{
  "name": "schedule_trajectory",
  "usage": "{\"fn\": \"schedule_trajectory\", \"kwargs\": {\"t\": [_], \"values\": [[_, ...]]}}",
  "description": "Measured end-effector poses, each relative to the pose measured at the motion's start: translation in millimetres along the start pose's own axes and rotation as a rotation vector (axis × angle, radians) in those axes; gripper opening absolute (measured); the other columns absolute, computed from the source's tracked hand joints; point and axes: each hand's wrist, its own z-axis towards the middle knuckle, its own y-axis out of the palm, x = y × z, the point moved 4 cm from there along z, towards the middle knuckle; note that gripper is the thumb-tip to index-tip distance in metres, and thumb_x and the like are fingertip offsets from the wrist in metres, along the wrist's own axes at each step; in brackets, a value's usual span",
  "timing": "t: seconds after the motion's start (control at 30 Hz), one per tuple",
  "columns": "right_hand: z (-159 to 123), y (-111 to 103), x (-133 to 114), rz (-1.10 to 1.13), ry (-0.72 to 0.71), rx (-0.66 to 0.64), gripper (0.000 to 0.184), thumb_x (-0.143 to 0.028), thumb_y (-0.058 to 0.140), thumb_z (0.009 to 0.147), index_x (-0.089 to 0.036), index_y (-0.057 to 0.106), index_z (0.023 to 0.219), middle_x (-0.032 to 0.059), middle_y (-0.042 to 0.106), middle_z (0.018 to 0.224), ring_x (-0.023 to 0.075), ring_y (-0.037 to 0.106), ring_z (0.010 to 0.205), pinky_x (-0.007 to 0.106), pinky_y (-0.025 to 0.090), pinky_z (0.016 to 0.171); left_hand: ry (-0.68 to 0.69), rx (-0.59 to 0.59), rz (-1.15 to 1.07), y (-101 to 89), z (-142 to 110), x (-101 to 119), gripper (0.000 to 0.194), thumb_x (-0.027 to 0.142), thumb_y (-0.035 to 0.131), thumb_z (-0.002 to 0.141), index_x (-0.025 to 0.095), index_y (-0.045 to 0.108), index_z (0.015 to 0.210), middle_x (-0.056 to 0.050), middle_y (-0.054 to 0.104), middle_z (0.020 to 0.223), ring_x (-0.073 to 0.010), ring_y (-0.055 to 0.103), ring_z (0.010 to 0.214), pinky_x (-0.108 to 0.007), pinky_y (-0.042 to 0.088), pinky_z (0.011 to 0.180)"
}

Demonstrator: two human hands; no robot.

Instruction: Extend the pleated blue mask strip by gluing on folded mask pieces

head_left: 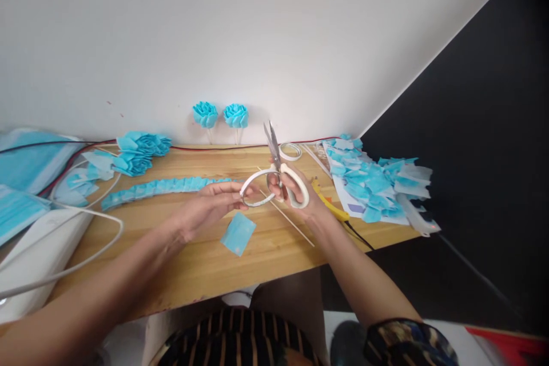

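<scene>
Near the centre of the frame, two hands at work over a wooden tabletop (193, 266), with a white ring (258, 203), seemingly a roll of narrow tape, between them.

Left hand (210, 206): fingertips pinched narrow on the ring's left edge.

Right hand (302, 194): scissors (275, 146) held by pale handles, blades upward and slightly apart; fingers beside the ring's right side, contact there unclear.

White ring: probably light, thin and somewhat springy, liable to bend out of round if squeezed; best taken by the rim, between thumb and fingertip. Scissors: likely the heavier and stiffer item, best taken by the handle loops, clear of the blades.

Just below the ring: one blue square (238, 233), apparently soft and flimsy; a thin stick (295, 228) to its right, slanting.

Left of centre: a pleated blue strip (158, 186). Upper middle: two blue flowers (205, 114) on stems by the wall; a second white ring (290, 158), lying flat. Right: a yellow tool (337, 209) and a heap of blue pieces (369, 186).
</scene>
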Motion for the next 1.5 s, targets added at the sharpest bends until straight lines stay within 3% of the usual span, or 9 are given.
{"fn": "schedule_trajectory", "kwargs": {"t": [0.2,0.33,0.43,0.6,0.7,0.9,1.3,1.5], "values": [[2.7,2.5,5.2,-0.048,-0.001,0.098,0.041,-0.042,0.075,0.074,-0.022,0.058,0.106,-0.0030,0.057,0.075,0.0077,0.051,0.057,0.018,0.039,0.048,-0.009,-0.012,-0.154,-3.5,-2.8,-5.2,0.016,0.028,0.077,0.079,0.013,0.077,0.085,-0.008,0.072,0.080,-0.0163,0.066,0.078,-0.025,0.053,0.071],[-9.8,-3.6,-13.1,-0.206,-0.099,0.198,0.045,-0.038,0.077,0.073,-0.024,0.056,0.111,-0.0036,0.058,0.071,0.0109,0.055,0.059,0.021,0.046,0.051,0.060,0.019,-0.127,-11.0,-4.1,-1.3,0.018,0.030,0.076,0.080,0.012,0.076,0.082,-0.007,0.071,0.078,-0.0155,0.065,0.077,-0.024,0.054,0.073],[-31.5,-2.0,-26.2,-0.291,-0.104,0.085,0.046,-0.043,0.073,0.079,-0.024,0.054,0.116,-0.0003,0.062,0.077,0.0123,0.058,0.063,0.023,0.050,0.056,0.107,0.046,-0.083,-16.1,-4.6,2.0,0.021,0.034,0.076,0.080,0.013,0.076,0.082,-0.007,0.071,0.082,-0.0155,0.065,0.081,-0.024,0.054,0.075],[-68.8,13.2,-18.8,-0.303,0.187,-0.280,0.045,-0.053,0.064,0.087,-0.019,0.055,0.116,0.0049,0.063,0.090,0.0106,0.060,0.066,0.022,0.051,0.058,0.130,0.047,-0.051,-18.8,-4.3,2.1,0.024,0.037,0.077,0.080,0.013,0.076,0.084,-0.007,0.071,0.086,-0.0167,0.065,0.084,-0.026,0.054,0.079],[-76.2,18.9,-10.7,-0.254,0.295,-0.368,0.052,-0.057,0.062,0.087,-0.015,0.056,0.117,0.0046,0.061,0.085,0.0099,0.060,0.064,0.021,0.051,0.056,0.117,0.058,-0.041,-18.3,-3.8,-0.6,0.023,0.036,0.078,0.079,0.014,0.077,0.085,-0.007,0.072,0.087,-0.0171,0.065,0.084,-0.028,0.054,0.082],[-68.3,17.8,1.3,-0.230,0.386,-0.388,0.053,-0.057,0.063,0.086,-0.014,0.058,0.117,0.0046,0.062,0.085,0.0088,0.061,0.061,0.019,0.051,0.054,0.117,0.051,-0.033,-16.5,-3.5,-2.7,0.022,0.034,0.078,0.079,0.015,0.078,0.088,-0.007,0.073,0.091,-0.0187,0.066,0.090,-0.031,0.053,0.087],[-61.4,15.6,10.2,-0.130,0.384,-0.344,0.050,-0.058,0.066,0.083,-0.016,0.060,0.110,0.0038,0.062,0.081,0.0097,0.058,0.059,0.019,0.048,0.050,0.097,0.055,0.092,-17.6,-6.1,-6.7,0.022,0.034,0.081,0.076,0.018,0.076,0.090,-0.007,0.074,0.092,-0.0207,0.067,0.090,-0.036,0.049,0.090],[-57.7,16.7,20.2,-0.072,0.391,-0.320,0.047,-0.056,0.066,0.083,-0.018,0.061,0.109,0.0035,0.061,0.079,0.0099,0.056,0.057,0.019,0.047,0.047,0.087,0.021,0.170,-14.5,-6.5,-8.3,0.015,0.030,0.080,0.077,0.020,0.075,0.087,-0.003,0.073,0.092,-0.0185,0.066,0.090,-0.031,0.048,0.087]]}}
